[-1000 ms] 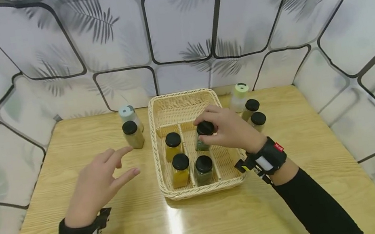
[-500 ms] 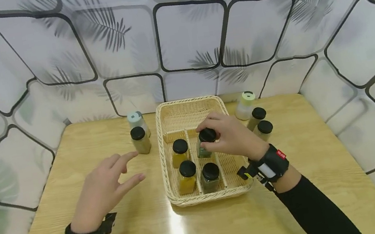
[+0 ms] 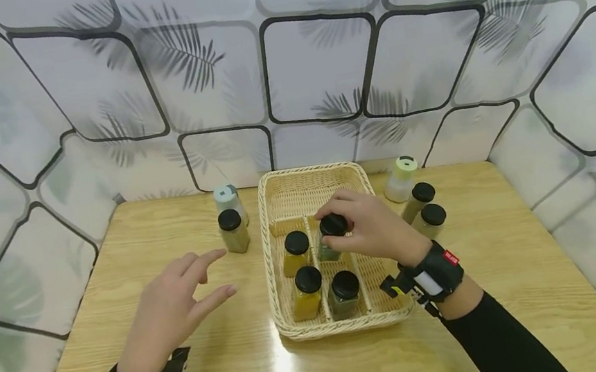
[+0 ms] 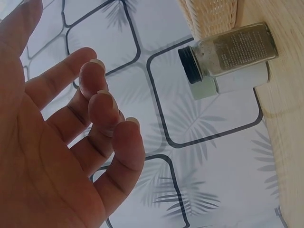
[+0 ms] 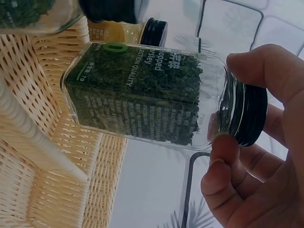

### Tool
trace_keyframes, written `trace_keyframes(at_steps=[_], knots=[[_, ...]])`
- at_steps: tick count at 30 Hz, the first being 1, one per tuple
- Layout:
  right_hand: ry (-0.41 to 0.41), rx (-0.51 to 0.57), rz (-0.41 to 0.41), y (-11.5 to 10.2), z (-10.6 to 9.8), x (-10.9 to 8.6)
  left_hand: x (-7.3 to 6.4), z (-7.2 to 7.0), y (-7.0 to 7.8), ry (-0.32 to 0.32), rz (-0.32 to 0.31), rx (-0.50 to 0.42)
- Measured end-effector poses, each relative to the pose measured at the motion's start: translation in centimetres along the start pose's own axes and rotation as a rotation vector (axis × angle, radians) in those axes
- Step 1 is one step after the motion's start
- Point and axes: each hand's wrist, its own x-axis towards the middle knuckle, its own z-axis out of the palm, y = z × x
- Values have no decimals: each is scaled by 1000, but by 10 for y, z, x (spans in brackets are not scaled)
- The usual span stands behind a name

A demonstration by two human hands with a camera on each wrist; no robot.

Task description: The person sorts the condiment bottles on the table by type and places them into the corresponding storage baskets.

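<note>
My right hand (image 3: 366,227) pinches a glass jar of chopped parsley (image 5: 137,95) at its neck and black lid, inside the middle compartment of a wicker basket (image 3: 273,281). In front of it in that compartment stands another black-lidded jar of green herbs (image 3: 344,295). Two jars of yellow spice, one behind (image 3: 296,254) and one in front (image 3: 307,295), share the left compartment. Over the table to the left, my left hand (image 3: 172,313) holds nothing, its thumb and forefinger apart. Nearest to its fingertips is a black-lidded spice jar (image 3: 234,232), upright on the table.
Behind that spice jar stands a bottle with a pale blue cap (image 3: 226,198). Right of the basket are a bottle with a light green cap (image 3: 402,179) and two black-lidded jars, one behind (image 3: 417,201) and one in front (image 3: 430,220). A patterned cloth (image 3: 320,65) backs the table.
The head view has tilted, so everything sits lower and slightly further right in it. Both hands keep nearly the same places relative to the basket, with the parsley jar still in the right hand.
</note>
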Motion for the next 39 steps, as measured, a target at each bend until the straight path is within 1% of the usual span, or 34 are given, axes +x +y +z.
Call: trace_keyframes(at_steps=[3, 8, 13, 21, 29, 34, 39], knots=[[-7, 0, 0, 2, 1, 0, 1, 1, 0, 3, 3, -3], [-27, 7, 8, 3, 4, 0, 1, 3, -1, -19, -4, 0], [-11, 4, 1, 3, 5, -3, 1, 3, 0, -23, -7, 2], [-23, -18, 6, 7, 7, -5, 2, 1, -2, -2, 6, -7], [-51, 6, 12, 8, 13, -3, 3, -4, -4, 28, 25, -12], [-80, 9, 16, 6, 17, -1, 2, -7, -4, 23, 14, 3], [-89, -8, 20, 6, 19, -3, 1, -7, -2, 0, -8, 5]])
